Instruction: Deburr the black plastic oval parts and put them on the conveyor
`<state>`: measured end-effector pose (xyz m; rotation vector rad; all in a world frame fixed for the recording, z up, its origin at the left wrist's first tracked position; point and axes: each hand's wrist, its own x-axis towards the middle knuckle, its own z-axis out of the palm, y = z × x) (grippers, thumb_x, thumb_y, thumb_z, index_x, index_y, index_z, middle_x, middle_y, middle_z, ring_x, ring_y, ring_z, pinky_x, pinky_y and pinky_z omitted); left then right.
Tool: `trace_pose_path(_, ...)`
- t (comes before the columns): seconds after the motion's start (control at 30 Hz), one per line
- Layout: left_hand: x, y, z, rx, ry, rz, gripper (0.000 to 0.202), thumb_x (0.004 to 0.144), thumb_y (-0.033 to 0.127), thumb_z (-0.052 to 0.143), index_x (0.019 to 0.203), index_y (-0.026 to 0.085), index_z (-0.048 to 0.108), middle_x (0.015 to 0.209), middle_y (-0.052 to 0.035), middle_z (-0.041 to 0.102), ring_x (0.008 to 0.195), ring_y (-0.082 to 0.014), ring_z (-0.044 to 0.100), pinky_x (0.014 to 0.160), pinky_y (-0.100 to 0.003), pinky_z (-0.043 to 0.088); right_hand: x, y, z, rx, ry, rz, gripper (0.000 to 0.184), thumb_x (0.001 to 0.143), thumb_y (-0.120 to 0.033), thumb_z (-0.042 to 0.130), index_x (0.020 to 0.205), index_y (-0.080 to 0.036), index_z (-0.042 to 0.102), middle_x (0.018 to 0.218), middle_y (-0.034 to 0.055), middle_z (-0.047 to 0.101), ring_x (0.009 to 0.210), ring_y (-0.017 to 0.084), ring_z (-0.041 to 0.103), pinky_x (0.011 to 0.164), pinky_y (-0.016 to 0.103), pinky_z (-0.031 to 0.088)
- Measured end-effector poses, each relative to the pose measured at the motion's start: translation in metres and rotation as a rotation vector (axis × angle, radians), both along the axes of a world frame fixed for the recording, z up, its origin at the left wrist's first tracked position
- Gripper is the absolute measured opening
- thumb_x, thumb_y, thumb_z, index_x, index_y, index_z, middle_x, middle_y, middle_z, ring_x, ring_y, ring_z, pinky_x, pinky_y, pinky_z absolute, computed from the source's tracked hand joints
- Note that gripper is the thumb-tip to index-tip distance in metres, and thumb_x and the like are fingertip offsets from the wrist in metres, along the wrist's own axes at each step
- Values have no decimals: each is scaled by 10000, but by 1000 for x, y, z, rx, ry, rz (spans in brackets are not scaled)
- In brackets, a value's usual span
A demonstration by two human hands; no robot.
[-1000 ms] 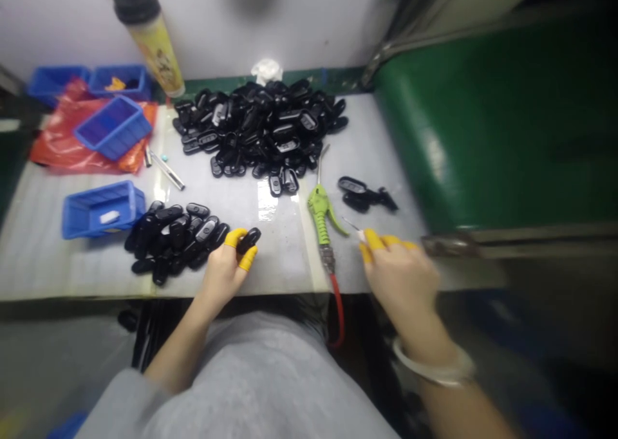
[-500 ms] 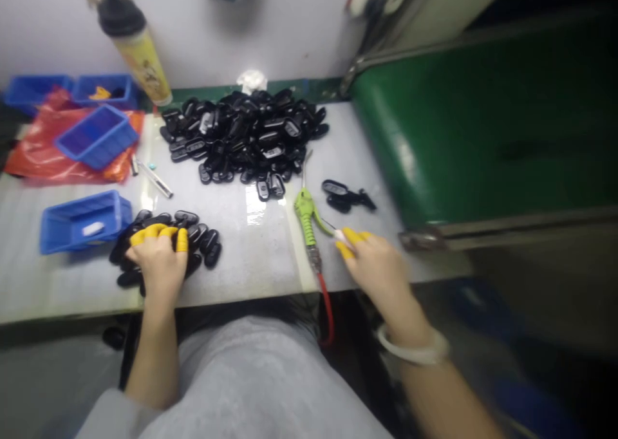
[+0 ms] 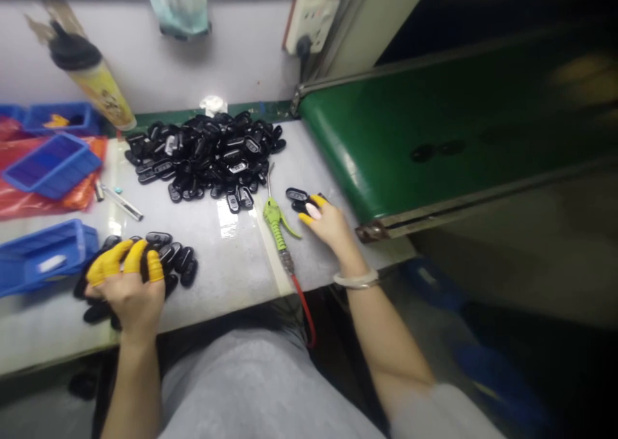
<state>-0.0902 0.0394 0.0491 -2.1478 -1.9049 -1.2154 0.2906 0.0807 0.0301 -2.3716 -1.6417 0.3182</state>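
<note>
Yellow finger covers are on the fingers of both hands. My left hand (image 3: pixel 130 284) is curled down over a small heap of black key fob shells (image 3: pixel 182 259), with dark shells under and between its fingers. Exactly which ones it grips is hidden. At the right, my right hand (image 3: pixel 328 220) is closed, thumb and finger pinching a small whitish piece (image 3: pixel 313 211). Its fingertips are beside a couple of black key fobs (image 3: pixel 297 194) and partly cover them. Left of this hand lies a green air blow gun (image 3: pixel 275 223) with a red hose (image 3: pixel 304 310).
A large pile of black fobs (image 3: pixel 207 156) lies at the back. Blue bins (image 3: pixel 87 239) and a red plastic bag (image 3: pixel 91 197) are at the left, near a pen (image 3: pixel 123 204). A tall bottle (image 3: pixel 103 91) stands by the wall. The green conveyor belt (image 3: pixel 386 123) carries dark pieces.
My right hand has moved from beside the blow gun's lever forward to the black fobs at the right. My left hand stays on the small heap. The view has shifted to the right.
</note>
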Motion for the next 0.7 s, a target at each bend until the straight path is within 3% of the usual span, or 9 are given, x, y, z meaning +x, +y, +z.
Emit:
trace_pose_path(0.1,20,-6,-2,233,129,-3,288,794,165,665,1082,177,678,1115,-149,652,1098,-321,572,995,-514,371,-2,1,-3,-23,15,7,418,822,-377,679,1183,-170,644,1030,124,732,915,278,685,754,307,490)
trace_pose_path(0.2,45,-10,-11,246,136,-127,247,803,139,661,1045,182,681,1062,-120,670,1052,-282,605,956,-467,417,-4,0,-4,-46,3,-13,439,845,-369,651,1205,-119,619,988,181,725,909,328,682,754,362,484)
trace_pose_path(0.33,73,-16,-22,180,90,-271,272,825,73,615,1061,200,663,1081,-119,660,1089,-273,578,957,-469,426,0,-1,-4,-70,49,8,390,846,-330,654,1159,-97,639,978,201,720,917,330,680,766,368,481)
trace_pose_path(0.53,100,-27,-31,38,-107,-507,342,864,24,528,1131,215,623,1116,-113,621,1070,-232,569,890,-400,502,12,0,2,-44,213,55,270,758,-247,713,998,-126,690,931,132,730,873,263,671,766,318,480)
trace_pose_path(0.63,107,-35,-33,-135,-295,-561,375,900,74,516,1234,235,573,1141,-108,616,1074,-218,593,883,-376,508,-3,-16,14,4,296,50,224,786,-327,677,896,-131,676,815,92,710,766,229,647,691,309,482)
trace_pose_path(0.7,108,-39,-33,-317,-496,-617,452,914,138,543,1342,272,486,1216,-112,609,1120,-228,592,887,-379,503,-26,-37,22,1,438,84,316,822,-466,623,839,-152,649,682,34,657,621,175,600,579,274,465)
